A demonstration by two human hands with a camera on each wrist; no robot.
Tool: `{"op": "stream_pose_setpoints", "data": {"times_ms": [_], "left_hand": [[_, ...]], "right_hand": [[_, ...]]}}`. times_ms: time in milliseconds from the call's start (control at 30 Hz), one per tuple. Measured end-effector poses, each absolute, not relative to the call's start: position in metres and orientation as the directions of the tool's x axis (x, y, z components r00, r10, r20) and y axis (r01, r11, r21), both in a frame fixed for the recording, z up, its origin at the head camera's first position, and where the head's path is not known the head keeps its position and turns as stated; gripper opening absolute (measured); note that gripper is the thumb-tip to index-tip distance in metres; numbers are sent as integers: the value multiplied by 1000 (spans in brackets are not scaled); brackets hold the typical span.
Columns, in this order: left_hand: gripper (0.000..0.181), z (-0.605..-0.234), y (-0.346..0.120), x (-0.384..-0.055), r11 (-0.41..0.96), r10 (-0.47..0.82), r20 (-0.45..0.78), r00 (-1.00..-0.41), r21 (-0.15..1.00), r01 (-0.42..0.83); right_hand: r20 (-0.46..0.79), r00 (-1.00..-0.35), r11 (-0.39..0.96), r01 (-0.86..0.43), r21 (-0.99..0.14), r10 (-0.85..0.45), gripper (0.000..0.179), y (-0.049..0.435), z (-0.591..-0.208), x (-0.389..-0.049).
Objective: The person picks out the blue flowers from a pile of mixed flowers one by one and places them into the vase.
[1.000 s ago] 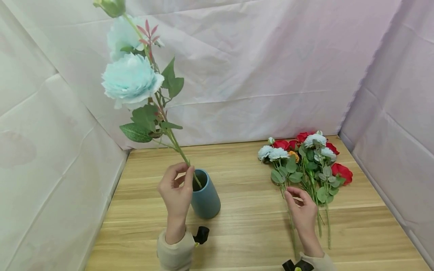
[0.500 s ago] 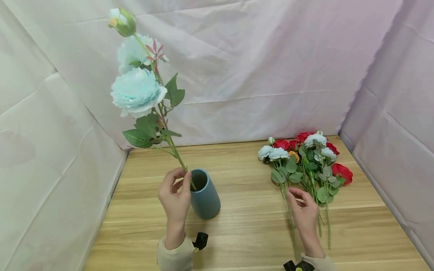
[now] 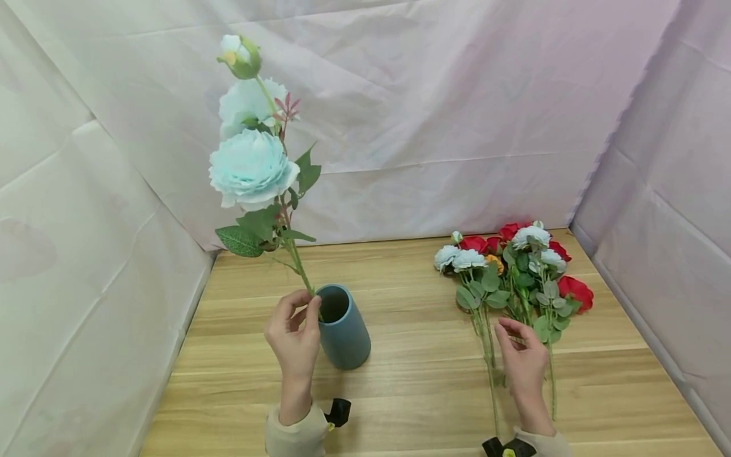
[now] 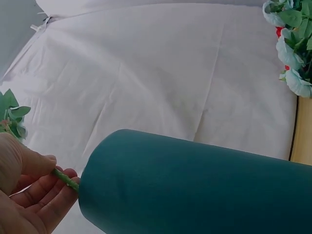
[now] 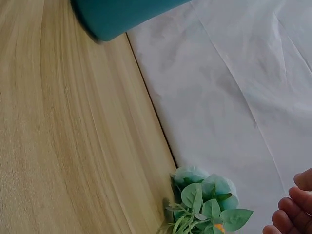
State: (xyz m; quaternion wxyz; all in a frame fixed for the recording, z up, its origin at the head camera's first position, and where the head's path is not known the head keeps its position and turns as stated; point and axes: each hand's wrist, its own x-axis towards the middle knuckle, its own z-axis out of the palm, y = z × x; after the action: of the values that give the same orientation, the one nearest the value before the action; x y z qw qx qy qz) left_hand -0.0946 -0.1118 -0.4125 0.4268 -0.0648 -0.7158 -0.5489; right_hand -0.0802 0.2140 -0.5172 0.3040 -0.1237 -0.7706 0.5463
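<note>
My left hand pinches the stem of a tall artificial peony with pale blue blooms, a bud and green leaves. The flower leans left, and the stem's lower end goes into the mouth of a blue-grey vase. In the left wrist view, the green stem runs between thumb and fingers to the vase rim. My right hand hovers beside a pile of flowers, fingers loosely bent and holding nothing. Nearest to it lie pale blue flowers on long green stems. In the right wrist view, its fingertips show at the corner.
More flowers lie at the right of the wooden table: red roses, an orange bloom and further pale blue ones. A white cloth backdrop stands behind the table, with cloth on both sides.
The tall peony has come down and to the right, its stem sinking deeper into the vase. My right hand has left the pale blue flowers' stems and shifted a little right.
</note>
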Motion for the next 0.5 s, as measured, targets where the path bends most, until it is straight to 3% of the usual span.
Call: {"op": "stream_pose_setpoints", "data": {"times_ms": [300,500], "left_hand": [[10,-422,-113,-94,464,-398,699,-594,712,528],[11,-426,-114,-95,484,-411,709,-573,703,522]], "right_hand": [[345,-751,398,-119,-910,563,12,220,-498,-71],[301,-721,397,-40,-917,624,15,251,-529,-76]]}}
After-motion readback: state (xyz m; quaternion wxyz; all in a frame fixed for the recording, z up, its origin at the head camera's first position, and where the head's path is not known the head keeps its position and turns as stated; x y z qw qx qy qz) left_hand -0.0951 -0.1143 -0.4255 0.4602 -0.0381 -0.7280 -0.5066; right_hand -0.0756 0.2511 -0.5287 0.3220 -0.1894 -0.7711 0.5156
